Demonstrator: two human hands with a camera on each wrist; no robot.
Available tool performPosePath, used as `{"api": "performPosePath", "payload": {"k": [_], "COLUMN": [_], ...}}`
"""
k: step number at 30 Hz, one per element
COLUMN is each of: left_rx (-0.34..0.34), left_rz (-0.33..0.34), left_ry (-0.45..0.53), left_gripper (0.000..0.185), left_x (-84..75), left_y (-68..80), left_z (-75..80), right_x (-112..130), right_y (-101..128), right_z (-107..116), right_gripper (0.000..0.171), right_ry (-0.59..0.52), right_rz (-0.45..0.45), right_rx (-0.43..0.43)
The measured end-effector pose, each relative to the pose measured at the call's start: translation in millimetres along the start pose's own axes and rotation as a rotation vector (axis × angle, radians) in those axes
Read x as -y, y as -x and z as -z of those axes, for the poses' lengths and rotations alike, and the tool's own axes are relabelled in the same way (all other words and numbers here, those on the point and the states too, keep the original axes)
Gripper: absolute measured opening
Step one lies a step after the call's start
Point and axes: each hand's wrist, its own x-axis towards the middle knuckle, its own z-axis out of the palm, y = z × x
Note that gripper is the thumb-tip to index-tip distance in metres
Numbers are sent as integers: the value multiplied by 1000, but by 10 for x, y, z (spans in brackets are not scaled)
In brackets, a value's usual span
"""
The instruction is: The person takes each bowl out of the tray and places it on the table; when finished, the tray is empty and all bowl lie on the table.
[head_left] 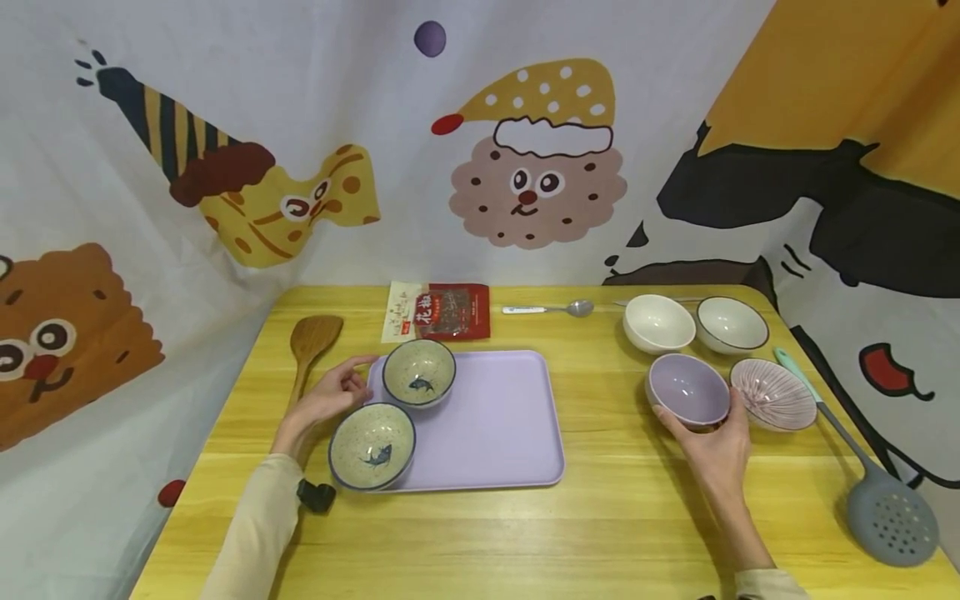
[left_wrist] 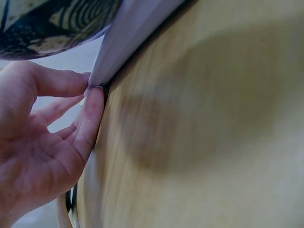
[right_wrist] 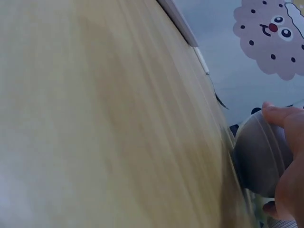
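A lilac tray (head_left: pixel 491 425) lies on the table, and my left hand (head_left: pixel 333 393) pinches its left rim between thumb and fingertips. Two speckled bowls with blue fish sit at the tray's left side: one bowl (head_left: pixel 420 371) behind, the other bowl (head_left: pixel 371 450) in front, overhanging the tray's edge. In the left wrist view the patterned outside of a bowl (left_wrist: pixel 61 23) is just above my thumb. Over at the right, my right hand (head_left: pixel 716 454) grips a purple bowl (head_left: pixel 686 387) by its sides, thumb on the left. Its grey-looking outside shows in the right wrist view.
Beside the purple bowl are a pink-striped bowl (head_left: pixel 772 394), a cream bowl (head_left: pixel 660 323) and a dark-rimmed white bowl (head_left: pixel 732 325). A grey skimmer (head_left: pixel 892 517) lies far right. Behind the tray are a spice packet (head_left: pixel 442 312) and a spoon (head_left: pixel 577 308); a wooden spatula (head_left: pixel 315 337) lies left.
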Motion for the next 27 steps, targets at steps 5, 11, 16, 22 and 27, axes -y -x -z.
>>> {"api": "performPosePath", "payload": {"k": [5, 11, 16, 22, 27], "left_rx": [-5, -13, -19, -17, -20], "left_rz": [0, -15, -21, -2, -1], "left_ry": [-2, 2, 10, -2, -19], "left_gripper": [65, 65, 65, 65, 64], "left_x": [-11, 4, 11, -21, -32], "left_y": [0, -2, 0, 7, 9], "left_z": [-10, -12, -13, -11, -12], "right_x": [75, 292, 524, 911, 1231], "right_y": [34, 123, 152, 200, 227], "right_z": [18, 80, 85, 81, 32], "right_gripper": [115, 117, 108, 104, 103], "right_ry": [9, 36, -7, -104, -116], "right_rz": [34, 79, 139, 121, 151], "right_rx": [-14, -73, -58, 83, 234]}}
